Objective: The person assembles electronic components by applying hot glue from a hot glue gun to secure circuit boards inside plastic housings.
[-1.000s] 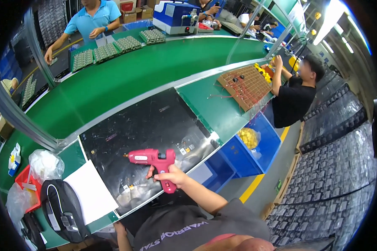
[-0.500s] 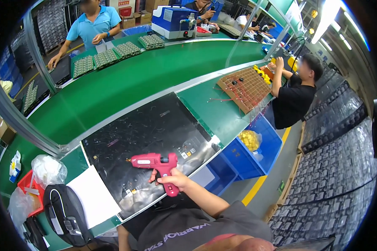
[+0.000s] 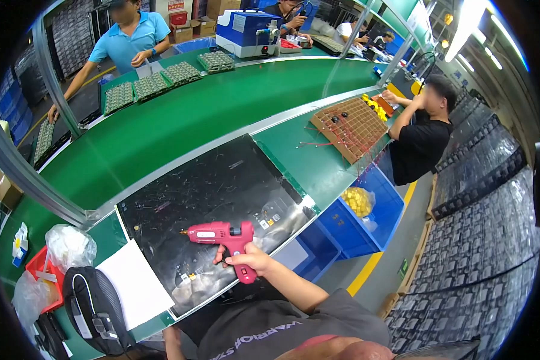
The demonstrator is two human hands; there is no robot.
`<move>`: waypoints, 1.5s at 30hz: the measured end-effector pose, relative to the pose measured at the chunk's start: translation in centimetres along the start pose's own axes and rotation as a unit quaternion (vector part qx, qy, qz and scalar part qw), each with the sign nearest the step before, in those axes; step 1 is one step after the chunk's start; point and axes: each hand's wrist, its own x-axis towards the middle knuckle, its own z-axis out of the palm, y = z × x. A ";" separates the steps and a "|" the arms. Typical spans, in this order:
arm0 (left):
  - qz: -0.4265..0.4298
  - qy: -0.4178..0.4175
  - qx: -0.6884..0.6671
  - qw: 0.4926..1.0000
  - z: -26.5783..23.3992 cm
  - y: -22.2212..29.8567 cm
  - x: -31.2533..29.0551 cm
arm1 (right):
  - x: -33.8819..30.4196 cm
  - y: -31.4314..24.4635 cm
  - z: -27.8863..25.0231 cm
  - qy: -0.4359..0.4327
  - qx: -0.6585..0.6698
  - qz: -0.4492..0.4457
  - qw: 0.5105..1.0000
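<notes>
My right hand (image 3: 250,259) is wrapped round the handle of a pink glue gun (image 3: 217,231), with fingers about the trigger. The gun's brass nozzle points left, above a black mat (image 3: 198,174) with shiny, scuffed patches and several small labels stuck on it. At the lower edge, beside the bench's front edge, a bit of my left arm (image 3: 173,342) shows; the fingers of my left hand are hidden. A white sheet (image 3: 135,282) lies left of the mat.
A black backpack-like case (image 3: 93,309), a red bin (image 3: 39,264) and plastic bags stand at left. A brown grid tray (image 3: 351,129) with red wires sits right, above a blue crate (image 3: 366,210). Co-workers are beyond the green conveyor (image 3: 222,99) and at right.
My right hand and the glue gun stay almost still. The blue-shirted co-worker reaches farther left, and the co-worker at right has raised a hand toward the head.
</notes>
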 end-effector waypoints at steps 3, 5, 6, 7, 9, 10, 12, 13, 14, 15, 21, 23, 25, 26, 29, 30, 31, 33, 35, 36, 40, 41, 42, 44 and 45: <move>0.007 -0.036 -0.003 0.999 -1.3 -0.4 0.7 | 0.0 -0.1 -0.1 0.004 -0.003 0.002 1.000; 0.041 -0.012 -0.018 0.999 -0.2 -0.8 0.5 | -0.1 -0.2 0.0 0.005 -0.007 0.000 1.000; 0.074 0.014 -0.035 0.997 1.0 -0.6 -0.2 | 0.0 -0.2 0.0 0.005 -0.008 0.001 1.000; 0.074 0.015 -0.035 0.997 2.2 -0.2 -1.0 | 0.0 -0.1 0.1 0.004 -0.009 0.000 1.000; 0.137 0.022 -0.012 0.990 4.1 0.9 -2.4 | 0.0 -0.2 0.1 0.005 -0.009 -0.003 1.000; 0.137 0.022 -0.011 0.990 3.2 0.7 -1.8 | -0.1 -0.1 0.2 0.003 -0.005 -0.005 1.000; 0.207 0.082 0.161 0.961 1.5 -0.4 -0.4 | -0.1 0.1 0.3 0.001 0.001 -0.004 1.000; 0.206 0.085 0.161 0.961 0.9 -0.9 -0.1 | 0.0 0.3 0.3 0.002 -0.003 -0.002 1.000; 0.190 0.070 0.148 0.968 0.7 -1.5 -0.2 | 0.1 0.6 0.4 -0.001 -0.009 0.005 1.000; 0.175 0.058 0.136 0.973 0.7 -1.7 -0.3 | 0.1 0.7 0.4 -0.004 -0.007 0.003 1.000; 0.080 0.072 0.043 0.993 2.1 -1.4 0.2 | 0.0 -0.3 0.3 0.014 -0.046 0.000 0.999; 0.057 0.085 0.002 0.995 2.8 -1.4 0.5 | -0.3 -0.8 0.2 0.028 -0.030 0.007 0.999; 0.034 0.044 -0.014 0.998 0.1 -4.1 2.1 | -0.1 -1.1 0.8 0.032 -0.009 -0.012 0.999; 0.020 0.077 -0.018 0.997 1.0 -4.3 1.5 | 0.0 -0.9 0.5 0.025 -0.006 -0.011 1.000; -0.064 0.123 0.097 0.986 2.2 -3.6 0.2 | 0.2 -0.3 0.1 0.025 0.006 -0.025 0.999; -0.068 0.197 0.181 0.961 1.8 -3.9 -0.3 | 0.2 -0.3 0.4 0.027 0.008 -0.016 0.999; -0.062 0.196 0.363 0.909 -0.9 -5.5 1.1 | 0.3 -0.3 0.7 0.029 0.010 -0.008 0.999; -0.068 0.163 0.360 0.916 0.0 -3.9 -0.3 | 0.1 0.2 0.5 0.032 0.012 -0.013 0.999; -0.059 0.159 0.313 0.934 0.2 -3.7 -1.0 | 0.1 0.0 0.9 0.030 0.014 -0.015 0.999; -0.061 0.159 0.312 0.935 -0.2 -4.2 -0.9 | 0.1 0.0 1.0 0.030 0.013 -0.012 0.999; -0.017 0.175 0.237 0.956 0.5 -4.0 -0.3 | 0.3 0.0 1.1 0.026 0.013 -0.012 0.999; 0.014 0.163 0.195 0.967 1.0 -3.6 -0.6 | 0.2 0.0 1.1 0.027 0.013 -0.013 0.999; 0.012 0.161 0.197 0.967 1.5 -3.3 -0.9 | 0.2 0.1 1.0 0.027 0.013 -0.014 0.999; 0.115 0.137 0.169 0.969 2.2 -2.5 -1.9 | 0.2 0.1 1.0 0.026 0.012 -0.014 0.999; 0.113 0.136 0.170 0.969 2.5 -2.0 -2.4 | 0.2 0.1 0.9 0.023 0.011 -0.014 1.000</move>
